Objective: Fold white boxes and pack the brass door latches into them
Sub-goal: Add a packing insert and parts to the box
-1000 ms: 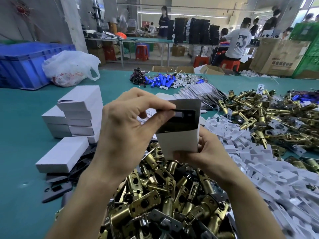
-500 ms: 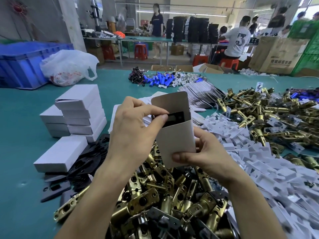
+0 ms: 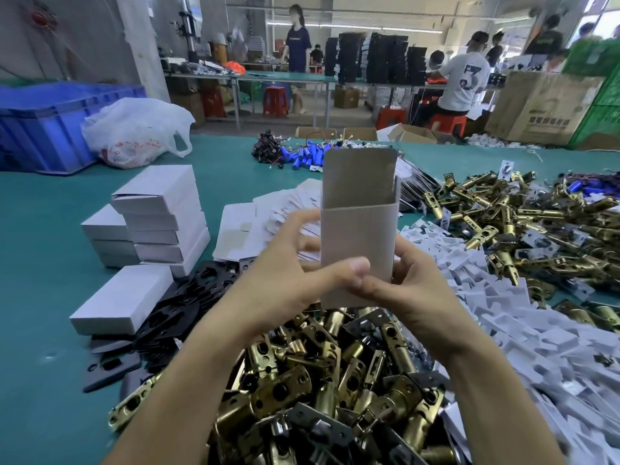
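I hold a white box (image 3: 359,229) upright in front of me, its top flap standing open. My left hand (image 3: 295,273) grips its left side with the thumb across the front. My right hand (image 3: 412,286) grips the right side and lower corner. Nothing of the box's inside shows from here. Below my hands lies a heap of brass door latches (image 3: 335,380), and a second heap of brass latches (image 3: 536,223) spreads at the right. Closed white boxes (image 3: 161,216) are stacked at the left, with one more closed box (image 3: 120,300) lying in front of them.
Black plates (image 3: 181,307) lie by the stacked boxes. Flat unfolded box blanks (image 3: 255,226) fan out behind my left hand. White plastic inserts (image 3: 503,313) pile at the right. A blue crate (image 3: 50,125), a white bag (image 3: 134,132) and blue cylinders (image 3: 302,152) sit further back. People work at far tables.
The black plate my left hand was pushing into the box is no longer visible. The box has risen upright with its flap up, and my left hand has dropped to its side.
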`<state>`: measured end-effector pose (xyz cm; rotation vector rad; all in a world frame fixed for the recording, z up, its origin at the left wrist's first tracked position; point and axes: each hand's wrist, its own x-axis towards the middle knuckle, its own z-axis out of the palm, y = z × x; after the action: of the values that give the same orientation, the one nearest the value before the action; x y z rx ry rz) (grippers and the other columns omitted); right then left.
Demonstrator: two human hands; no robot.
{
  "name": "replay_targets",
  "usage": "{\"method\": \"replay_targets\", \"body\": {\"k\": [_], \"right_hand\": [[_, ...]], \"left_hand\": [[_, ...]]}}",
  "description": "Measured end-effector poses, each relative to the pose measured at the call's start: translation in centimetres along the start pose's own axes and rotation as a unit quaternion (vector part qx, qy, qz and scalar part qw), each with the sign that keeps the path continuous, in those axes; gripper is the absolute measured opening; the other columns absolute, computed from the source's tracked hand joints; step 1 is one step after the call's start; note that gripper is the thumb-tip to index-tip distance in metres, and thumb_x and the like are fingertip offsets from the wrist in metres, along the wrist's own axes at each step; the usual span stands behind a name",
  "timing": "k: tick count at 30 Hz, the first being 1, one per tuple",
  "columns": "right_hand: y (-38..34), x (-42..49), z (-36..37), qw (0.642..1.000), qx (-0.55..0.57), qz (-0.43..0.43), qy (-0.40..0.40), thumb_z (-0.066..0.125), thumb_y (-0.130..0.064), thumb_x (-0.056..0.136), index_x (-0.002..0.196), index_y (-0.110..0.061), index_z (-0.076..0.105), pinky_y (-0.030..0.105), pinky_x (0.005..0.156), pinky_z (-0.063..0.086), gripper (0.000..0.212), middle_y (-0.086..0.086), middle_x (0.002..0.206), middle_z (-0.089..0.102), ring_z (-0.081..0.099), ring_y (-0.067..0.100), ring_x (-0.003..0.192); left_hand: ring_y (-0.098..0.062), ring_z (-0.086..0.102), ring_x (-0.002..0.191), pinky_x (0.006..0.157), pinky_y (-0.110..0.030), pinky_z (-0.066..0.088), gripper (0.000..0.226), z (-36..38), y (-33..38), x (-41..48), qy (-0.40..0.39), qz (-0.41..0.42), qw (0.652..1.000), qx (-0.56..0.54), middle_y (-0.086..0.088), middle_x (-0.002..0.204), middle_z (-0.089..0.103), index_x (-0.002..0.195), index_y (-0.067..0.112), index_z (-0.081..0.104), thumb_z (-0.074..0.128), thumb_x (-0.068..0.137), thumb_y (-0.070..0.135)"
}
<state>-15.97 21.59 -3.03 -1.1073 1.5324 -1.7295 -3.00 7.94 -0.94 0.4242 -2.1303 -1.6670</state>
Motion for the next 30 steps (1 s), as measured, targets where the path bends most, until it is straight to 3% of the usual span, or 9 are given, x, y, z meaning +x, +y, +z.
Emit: {"method": "replay_targets", "body": {"k": [3, 6, 9, 11, 15, 21, 26, 28, 30], "right_hand": [[-0.4, 0.1, 0.6, 1.0, -0.013, -0.013, -0.007, 0.071, -0.026, 0.076, 0.117, -0.016, 0.061, 0.032, 0.079, 0.06, 0.043, 0.003, 0.106, 0.075, 0.073, 0.018, 0.097], [-0.4, 0.2, 0.8, 0.998, -0.047, 0.015, -0.037, 0.06, -0.015, 0.093, 0.127, -0.021, 0.055, 0.018, 0.077, 0.055, 0.035, -0.012, 0.107, 0.072, 0.07, 0.007, 0.095], [-0.5, 0.3, 0.2, 0.991, -0.131, 0.03, -0.029, 0.053, -0.015, 0.1, 0.131, -0.033, 0.053, 0.025, 0.085, 0.055, 0.036, -0.008, 0.111, 0.069, 0.066, 0.007, 0.103], [-0.2, 0.4, -0.9, 0.98, -0.187, 0.036, 0.058, 0.053, -0.02, 0.1, 0.126, -0.04, 0.055, 0.025, 0.081, 0.051, 0.034, -0.006, 0.111, 0.064, 0.063, 0.01, 0.101], [1.0, 0.3, -3.6, 0.924, -0.285, 0.051, 0.25, 0.051, -0.012, 0.101, 0.117, -0.025, 0.065, 0.033, 0.07, 0.049, 0.025, -0.003, 0.108, 0.067, 0.059, 0.016, 0.078], [2.5, 0.3, -3.4, 0.834, -0.499, 0.178, 0.157, 0.059, -0.013, 0.095, 0.118, -0.017, 0.07, 0.033, 0.084, 0.05, 0.026, 0.005, 0.115, 0.069, 0.058, 0.016, 0.084], [2.5, 0.0, -2.0, 0.806, -0.516, 0.206, 0.204, 0.065, -0.038, 0.092, 0.12, -0.024, 0.062, 0.039, 0.082, 0.053, 0.032, 0.004, 0.105, 0.069, 0.064, 0.026, 0.098], [2.4, 0.0, -1.5, 0.799, -0.524, 0.198, 0.218, 0.064, -0.032, 0.091, 0.1, -0.029, 0.068, 0.037, 0.073, 0.054, 0.01, 0.0, 0.096, 0.07, 0.065, 0.022, 0.087], [2.5, 0.1, -1.6, 0.788, -0.535, 0.194, 0.235, 0.062, -0.02, 0.09, 0.075, -0.03, 0.064, 0.033, 0.063, 0.051, 0.018, -0.002, 0.086, 0.071, 0.064, 0.019, 0.077]], "left_hand": [[-0.013, 0.072, 0.102, 0.088, -0.032, 0.058, 0.056, 0.8, -0.9, 0.3, -0.029, -0.005, 0.999, -0.03, 0.005, 0.113, 0.075, 0.121, 0.034, 0.062, 0.082, 0.07, 0.047], [-0.012, 0.074, 0.089, 0.07, -0.023, 0.059, 0.045, 1.2, -1.3, 0.6, 0.013, -0.007, 0.994, -0.108, 0.002, 0.1, 0.078, 0.114, 0.023, 0.068, 0.078, 0.073, 0.039], [-0.014, 0.075, 0.086, 0.066, -0.026, 0.06, 0.047, 1.3, -1.5, 0.9, 0.056, -0.009, 0.989, -0.137, 0.003, 0.096, 0.079, 0.109, 0.023, 0.068, 0.074, 0.066, 0.042], [-0.02, 0.076, 0.087, 0.061, -0.032, 0.062, 0.053, 1.2, -1.5, 1.0, 0.088, -0.012, 0.981, -0.175, 0.004, 0.095, 0.078, 0.11, 0.021, 0.067, 0.078, 0.063, 0.042], [-0.025, 0.076, 0.088, 0.054, -0.034, 0.061, 0.057, 0.5, -1.3, 1.2, 0.131, -0.001, 0.963, -0.234, 0.0, 0.099, 0.077, 0.115, 0.015, 0.065, 0.081, 0.064, 0.034], [-0.024, 0.076, 0.079, 0.054, -0.032, 0.059, 0.053, 0.3, -1.7, 1.0, 0.093, -0.004, 0.975, -0.202, -0.004, 0.094, 0.077, 0.11, 0.009, 0.069, 0.083, 0.06, 0.021], [-0.03, 0.076, 0.075, 0.056, -0.037, 0.062, 0.053, 0.3, -2.2, 0.9, 0.08, -0.017, 0.985, -0.15, -0.006, 0.091, 0.078, 0.104, 0.011, 0.072, 0.087, 0.055, 0.023], [-0.03, 0.076, 0.078, 0.056, -0.037, 0.062, 0.047, 0.3, -2.2, 0.9, 0.067, -0.017, 0.987, -0.143, -0.006, 0.09, 0.078, 0.097, 0.015, 0.075, 0.089, 0.053, 0.024], [-0.028, 0.077, 0.079, 0.055, -0.035, 0.061, 0.037, 0.2, -2.3, 0.8, 0.054, -0.018, 0.988, -0.141, -0.006, 0.09, 0.078, 0.088, 0.018, 0.078, 0.09, 0.053, 0.022]]}}
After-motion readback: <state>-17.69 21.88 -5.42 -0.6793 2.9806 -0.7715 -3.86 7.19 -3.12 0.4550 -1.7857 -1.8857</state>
